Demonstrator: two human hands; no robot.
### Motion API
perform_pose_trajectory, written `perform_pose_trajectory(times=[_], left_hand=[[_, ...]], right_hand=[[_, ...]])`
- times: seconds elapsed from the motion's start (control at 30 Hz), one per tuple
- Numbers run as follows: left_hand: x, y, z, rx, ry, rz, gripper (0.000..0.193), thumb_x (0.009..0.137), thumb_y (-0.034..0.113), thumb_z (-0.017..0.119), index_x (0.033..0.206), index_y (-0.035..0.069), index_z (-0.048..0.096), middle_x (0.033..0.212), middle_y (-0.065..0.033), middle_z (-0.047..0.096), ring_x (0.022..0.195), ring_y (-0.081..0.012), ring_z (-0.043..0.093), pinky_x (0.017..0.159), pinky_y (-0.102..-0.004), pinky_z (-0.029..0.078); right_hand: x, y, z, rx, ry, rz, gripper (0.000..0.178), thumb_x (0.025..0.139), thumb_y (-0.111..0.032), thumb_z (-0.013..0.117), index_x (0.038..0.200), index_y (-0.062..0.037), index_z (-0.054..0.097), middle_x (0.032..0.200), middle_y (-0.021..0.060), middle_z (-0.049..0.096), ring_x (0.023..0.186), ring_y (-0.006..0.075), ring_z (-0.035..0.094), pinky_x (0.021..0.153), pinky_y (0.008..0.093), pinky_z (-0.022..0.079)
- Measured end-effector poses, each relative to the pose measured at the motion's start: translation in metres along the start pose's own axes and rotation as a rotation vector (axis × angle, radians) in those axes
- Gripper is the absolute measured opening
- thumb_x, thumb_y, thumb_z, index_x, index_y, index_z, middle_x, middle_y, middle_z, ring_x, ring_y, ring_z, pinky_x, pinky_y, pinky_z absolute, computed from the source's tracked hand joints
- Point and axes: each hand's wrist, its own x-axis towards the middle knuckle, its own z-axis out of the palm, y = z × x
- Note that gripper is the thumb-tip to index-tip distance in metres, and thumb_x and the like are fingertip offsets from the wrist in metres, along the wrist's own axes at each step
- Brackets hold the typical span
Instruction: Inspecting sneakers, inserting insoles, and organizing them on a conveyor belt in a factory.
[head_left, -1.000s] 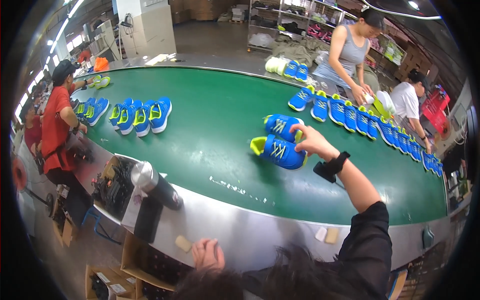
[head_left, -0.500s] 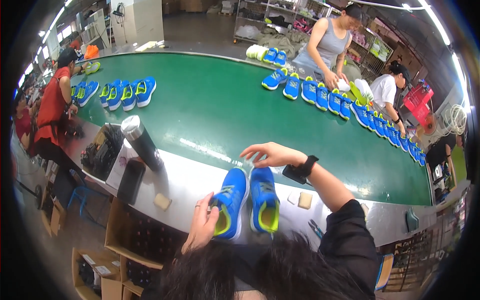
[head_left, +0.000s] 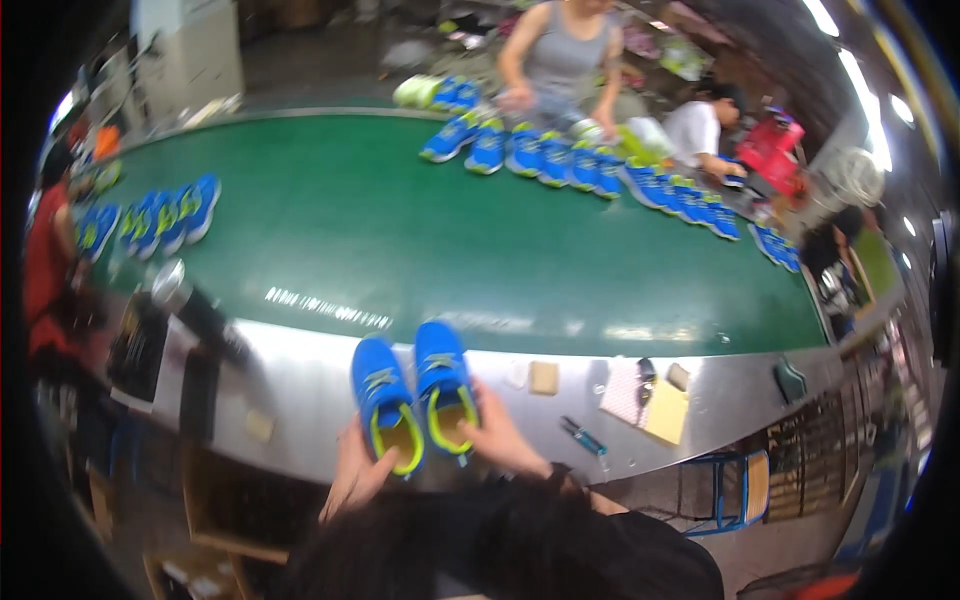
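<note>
A pair of blue sneakers with lime-green collars is side by side over the metal table edge, toes pointing away from me. My left hand (head_left: 358,462) is closed on the heel end of the left sneaker (head_left: 380,372), its thumb at the collar. At the heel of the right sneaker (head_left: 440,362), my right hand (head_left: 497,437) grips the side, with the thumb over the collar opening. Tan insoles show inside both shoes. Whether the soles touch the table cannot be made out.
Beyond the metal table (head_left: 310,385) runs a green conveyor belt (head_left: 320,220), with blue sneakers (head_left: 555,158) lined along its far side and more (head_left: 170,220) at left. A dark flask (head_left: 200,310) stands left; snips (head_left: 583,436) and a yellow pad (head_left: 666,412) lie right. Co-workers stand around the belt.
My right hand has come back from beyond the toes to the right sneaker's heel. My left hand now grips the left sneaker's heel. The whole view has turned to the right.
</note>
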Motion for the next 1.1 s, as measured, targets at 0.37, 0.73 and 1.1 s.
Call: perform_pose_trajectory(times=[0.37, 0.73, 1.1], left_hand=[[0.004, 0.013, -0.009, -0.704, -0.006, -0.301, 0.069, 0.081, 0.006, 0.067, 0.141, -0.003, 0.035, 0.11, -0.0123, 0.046, 0.085, -0.0156, 0.057, 0.071, -0.0288, 0.053], [-0.005, 0.021, -0.021, -1.23, -0.102, -0.28, 0.044, 0.089, 0.007, 0.048, 0.133, -0.002, 0.047, 0.127, -0.0114, 0.058, 0.114, -0.0185, 0.058, 0.097, -0.0324, 0.047], [-0.01, 0.031, -0.049, -1.104, 0.033, -0.241, 0.069, 0.083, -0.004, 0.047, 0.149, 0.007, 0.03, 0.138, -0.0098, 0.046, 0.127, -0.0187, 0.045, 0.103, -0.0323, 0.041]], right_hand=[[0.012, 0.002, -0.01, 0.51, -0.263, 0.156, 0.077, 0.086, -0.01, 0.057, 0.153, -0.0091, 0.02, 0.139, 0.0175, 0.038, 0.109, 0.0238, 0.058, 0.066, 0.0301, 0.055], [0.004, -0.023, -0.003, 1.32, -0.367, 0.323, 0.049, 0.095, -0.013, 0.053, 0.142, -0.0031, 0.04, 0.135, 0.0105, 0.052, 0.121, 0.0202, 0.054, 0.104, 0.0347, 0.042], [0.022, -0.039, -0.033, 0.925, -0.217, 0.041, 0.083, 0.078, -0.017, 0.059, 0.152, -0.0073, 0.024, 0.141, 0.012, 0.044, 0.131, 0.0249, 0.044, 0.111, 0.0353, 0.032]])
